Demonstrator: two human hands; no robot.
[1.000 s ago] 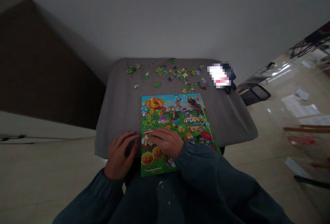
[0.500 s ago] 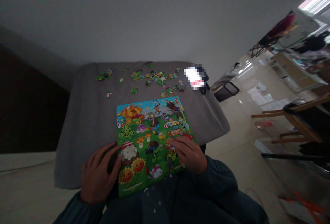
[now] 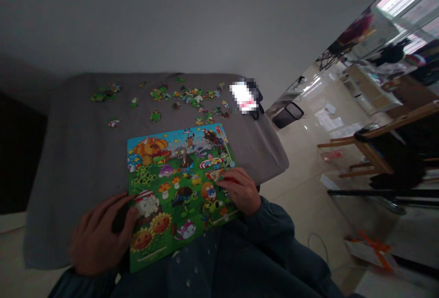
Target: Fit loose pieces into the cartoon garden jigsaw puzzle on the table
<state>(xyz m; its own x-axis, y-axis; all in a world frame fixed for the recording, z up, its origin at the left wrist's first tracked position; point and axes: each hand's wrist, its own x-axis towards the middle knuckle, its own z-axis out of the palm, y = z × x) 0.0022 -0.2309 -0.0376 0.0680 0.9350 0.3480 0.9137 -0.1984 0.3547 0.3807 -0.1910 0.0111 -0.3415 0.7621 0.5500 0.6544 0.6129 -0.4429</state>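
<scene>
A colourful cartoon puzzle board [image 3: 178,174] with plants, sunflowers and a large pumpkin lies at the front edge of the cloth-covered table, its near side against my lap. My left hand [image 3: 103,231] rests at the board's left edge, fingers and thumb apart, fingertips touching the rim by a white-bearded figure. My right hand [image 3: 242,190] lies over the board's right side. Its fingers are bent together, tips down on the picture near a red car; whatever may be between them is hidden. Several loose puzzle pieces [image 3: 195,97] are scattered beyond the board.
A grey cloth [image 3: 85,151] covers the table, which stands against a pale wall. A bright, blurred-out object [image 3: 243,97] lies at the back right beside something black. To the right on the floor are a dark bin [image 3: 288,115] and a wooden chair [image 3: 370,151].
The view has turned right, so the table appears further left. My right hand has moved up the board, uncovering a pumpkin-headed figure. The left hand stays at the left edge.
</scene>
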